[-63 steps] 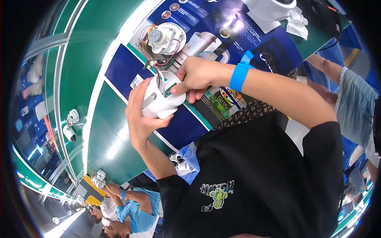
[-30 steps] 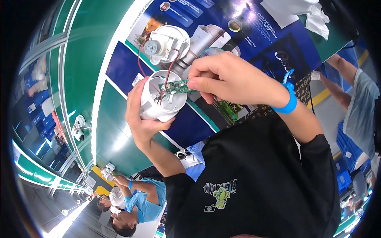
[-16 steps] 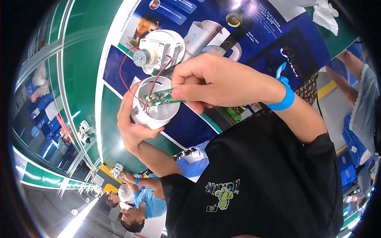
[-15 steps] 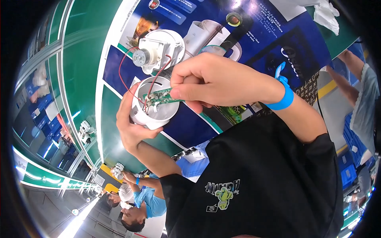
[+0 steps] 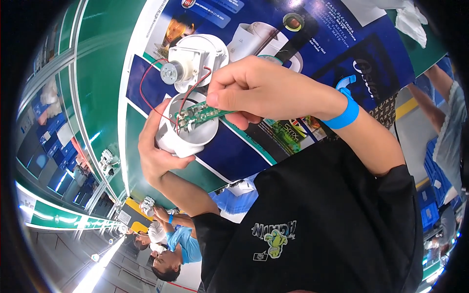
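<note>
My left hand (image 5: 155, 151) is wrapped round a white round plastic housing (image 5: 198, 146), whose open side faces up. A narrow green circuit board (image 5: 200, 114) lies slanted across the housing's mouth. Its right end is pinched between the thumb and fingers of my right hand (image 5: 244, 93). Red and dark wires (image 5: 189, 96) run from the board's left end to a small silver motor (image 5: 171, 73). That motor is fixed on a white plastic assembly (image 5: 207, 51), which rests just beyond the housing. The fingertips on the board's underside are partly hidden.
A printed blue sheet (image 5: 337, 44) covers the green work surface (image 5: 100, 88). Crumpled white plastic (image 5: 411, 23) lies at the far right. A co-worker in a blue shirt (image 5: 183, 239) handles a white part (image 5: 147, 206) at lower left. Another person's arm (image 5: 432, 105) shows at right.
More of the board's green right part shows beside my right fingers, which sit slightly higher. My left hand and the housing have shifted slightly left.
</note>
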Tool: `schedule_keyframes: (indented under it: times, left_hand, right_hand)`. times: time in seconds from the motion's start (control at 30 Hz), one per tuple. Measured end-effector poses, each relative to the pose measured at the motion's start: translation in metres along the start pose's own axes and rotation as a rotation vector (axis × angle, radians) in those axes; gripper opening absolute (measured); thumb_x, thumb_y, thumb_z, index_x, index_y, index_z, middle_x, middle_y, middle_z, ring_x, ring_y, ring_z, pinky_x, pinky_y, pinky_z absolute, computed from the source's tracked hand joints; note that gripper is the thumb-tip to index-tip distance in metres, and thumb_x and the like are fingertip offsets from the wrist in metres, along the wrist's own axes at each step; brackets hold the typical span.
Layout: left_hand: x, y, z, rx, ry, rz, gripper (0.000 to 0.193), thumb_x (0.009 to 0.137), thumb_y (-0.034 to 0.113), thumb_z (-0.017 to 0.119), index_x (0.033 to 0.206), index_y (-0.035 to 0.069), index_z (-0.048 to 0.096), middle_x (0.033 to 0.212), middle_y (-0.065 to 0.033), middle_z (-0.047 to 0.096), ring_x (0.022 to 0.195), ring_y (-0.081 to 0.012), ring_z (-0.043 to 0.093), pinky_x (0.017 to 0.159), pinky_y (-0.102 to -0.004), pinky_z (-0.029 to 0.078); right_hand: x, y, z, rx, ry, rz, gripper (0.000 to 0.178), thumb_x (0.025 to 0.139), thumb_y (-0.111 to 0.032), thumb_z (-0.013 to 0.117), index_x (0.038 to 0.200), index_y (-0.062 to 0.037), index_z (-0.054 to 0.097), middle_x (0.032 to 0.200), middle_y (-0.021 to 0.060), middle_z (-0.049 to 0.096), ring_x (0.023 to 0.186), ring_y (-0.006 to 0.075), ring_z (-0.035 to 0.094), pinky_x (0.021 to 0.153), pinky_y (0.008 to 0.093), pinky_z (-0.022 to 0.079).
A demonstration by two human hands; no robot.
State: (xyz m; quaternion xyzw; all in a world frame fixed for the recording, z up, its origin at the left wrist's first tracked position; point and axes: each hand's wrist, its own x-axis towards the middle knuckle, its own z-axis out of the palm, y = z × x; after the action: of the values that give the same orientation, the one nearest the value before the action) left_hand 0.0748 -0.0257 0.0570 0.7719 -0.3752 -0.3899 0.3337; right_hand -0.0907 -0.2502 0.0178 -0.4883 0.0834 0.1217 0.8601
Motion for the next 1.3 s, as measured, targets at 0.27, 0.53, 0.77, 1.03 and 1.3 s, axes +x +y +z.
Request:
schedule_keyframes:
  times: [0.27, 0.53, 0.77, 1.03, 1.3]
  left_hand:
    - [-0.008, -0.011, 0.005, 0.158, 0.133, 0.155, 0.100, 0.046, 0.030, 0.088, 0.130, -0.006, 0.047, 0.120, -0.0176, 0.058, 0.106, -0.0245, 0.059, 0.091, -0.0353, 0.046]
    - [-0.007, -0.009, 0.016, 0.247, 0.193, 0.176, 0.102, 0.041, 0.029, 0.087, 0.129, -0.005, 0.048, 0.120, -0.0167, 0.058, 0.104, -0.0250, 0.060, 0.090, -0.0336, 0.046]
    - [0.000, -0.005, 0.025, 0.374, 0.338, 0.315, 0.101, 0.041, 0.015, 0.088, 0.132, 0.001, 0.046, 0.126, -0.0187, 0.055, 0.110, -0.0291, 0.057, 0.092, -0.0365, 0.047]
    - [0.001, -0.011, 0.026, 0.237, 0.377, 0.325, 0.100, 0.043, 0.013, 0.088, 0.132, -0.001, 0.044, 0.127, -0.0231, 0.054, 0.110, -0.0328, 0.057, 0.092, -0.0397, 0.047]
    - [0.000, -0.010, 0.019, 0.241, 0.254, 0.272, 0.100, 0.043, 0.017, 0.088, 0.133, 0.000, 0.045, 0.123, -0.0233, 0.055, 0.111, -0.0336, 0.057, 0.093, -0.0407, 0.046]
  right_hand:
    - [-0.003, 0.033, 0.015, -0.272, 0.381, -0.398, 0.013, 0.091, -0.014, 0.059, 0.088, -0.0011, 0.058, 0.064, 0.0048, 0.060, 0.057, 0.0103, 0.056, 0.051, 0.0239, 0.042]
    - [0.009, 0.044, 0.020, -0.364, 0.504, -0.620, 0.012, 0.090, -0.014, 0.060, 0.091, -0.0015, 0.060, 0.069, 0.0046, 0.061, 0.059, 0.0105, 0.056, 0.053, 0.0240, 0.044]
    - [0.007, 0.024, 0.011, 0.047, 0.174, -0.147, 0.016, 0.096, -0.017, 0.053, 0.090, -0.0032, 0.056, 0.067, -0.0004, 0.059, 0.059, 0.0049, 0.052, 0.053, 0.0191, 0.041]
    - [0.010, 0.034, 0.012, 0.038, 0.296, -0.411, 0.013, 0.090, -0.013, 0.060, 0.091, -0.0003, 0.060, 0.076, 0.0028, 0.061, 0.069, 0.0054, 0.054, 0.059, 0.0205, 0.042]
    - [0.005, 0.032, 0.013, 0.187, 0.286, -0.332, 0.014, 0.089, -0.002, 0.060, 0.102, 0.0023, 0.060, 0.094, 0.0040, 0.062, 0.085, 0.0058, 0.057, 0.072, 0.0201, 0.047]
